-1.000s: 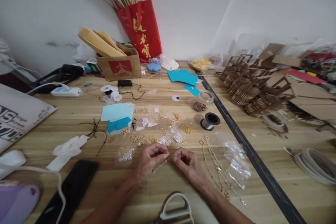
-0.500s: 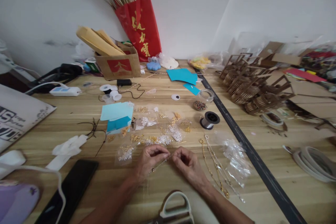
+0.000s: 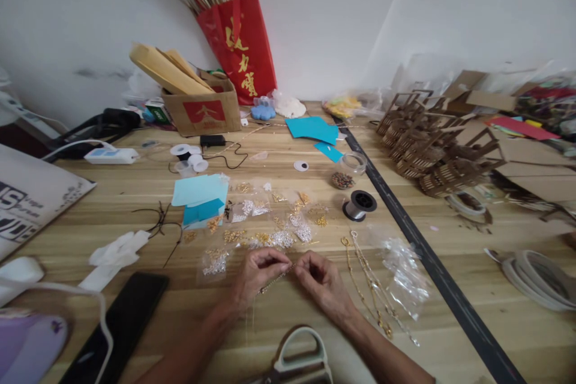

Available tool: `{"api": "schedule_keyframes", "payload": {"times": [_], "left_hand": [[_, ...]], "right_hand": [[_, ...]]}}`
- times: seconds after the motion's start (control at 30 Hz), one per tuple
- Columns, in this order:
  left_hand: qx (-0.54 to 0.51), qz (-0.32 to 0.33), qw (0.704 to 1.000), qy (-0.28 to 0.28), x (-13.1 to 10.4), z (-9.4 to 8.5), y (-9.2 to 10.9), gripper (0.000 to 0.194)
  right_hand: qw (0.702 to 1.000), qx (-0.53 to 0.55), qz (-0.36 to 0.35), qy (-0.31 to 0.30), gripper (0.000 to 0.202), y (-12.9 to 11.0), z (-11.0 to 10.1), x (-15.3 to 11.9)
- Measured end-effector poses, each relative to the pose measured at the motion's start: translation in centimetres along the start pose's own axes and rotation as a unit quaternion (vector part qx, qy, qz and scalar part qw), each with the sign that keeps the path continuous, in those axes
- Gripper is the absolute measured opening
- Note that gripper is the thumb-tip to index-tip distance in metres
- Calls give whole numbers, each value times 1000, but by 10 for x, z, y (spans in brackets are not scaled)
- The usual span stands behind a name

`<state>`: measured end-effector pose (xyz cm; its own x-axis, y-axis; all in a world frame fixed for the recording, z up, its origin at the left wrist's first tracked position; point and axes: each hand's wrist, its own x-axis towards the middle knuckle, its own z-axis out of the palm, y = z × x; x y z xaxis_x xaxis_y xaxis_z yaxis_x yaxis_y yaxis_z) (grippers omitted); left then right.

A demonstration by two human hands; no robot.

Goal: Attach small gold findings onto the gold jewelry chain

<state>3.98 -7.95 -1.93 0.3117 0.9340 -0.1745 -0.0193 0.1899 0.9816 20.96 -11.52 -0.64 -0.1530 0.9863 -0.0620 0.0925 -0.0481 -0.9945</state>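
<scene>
Between my two hands stretches a thin beaded chain, with a fine clear thread hanging below it. My left hand pinches the chain between thumb and fingertips. At the chain's other end, the fingertips of my right hand are pressed together; the small part they grip is mostly hidden. Gold and silver chains lie on the table to the right of my right hand. Beyond my fingers are small bags of gold and silver findings. Scissors with a pale handle rest between my forearms.
A spool of fine wire and a tub of small beads stand to the right. Clear plastic bags lie near the dark strip. On the left are a black phone and blue paper. Small wooden baskets sit at the back right.
Almost nothing differs. Both hands keep their pinch on the chain in the same place, with only a very slight shift of the fingers.
</scene>
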Motion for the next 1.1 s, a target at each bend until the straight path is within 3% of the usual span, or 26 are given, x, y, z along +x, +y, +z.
{"api": "schedule_keyframes", "payload": {"times": [1.1], "left_hand": [[-17,14,1000,-19,-2,0,0,10]], "right_hand": [[1000,4,3,-10,34,2,-1,0]]}}
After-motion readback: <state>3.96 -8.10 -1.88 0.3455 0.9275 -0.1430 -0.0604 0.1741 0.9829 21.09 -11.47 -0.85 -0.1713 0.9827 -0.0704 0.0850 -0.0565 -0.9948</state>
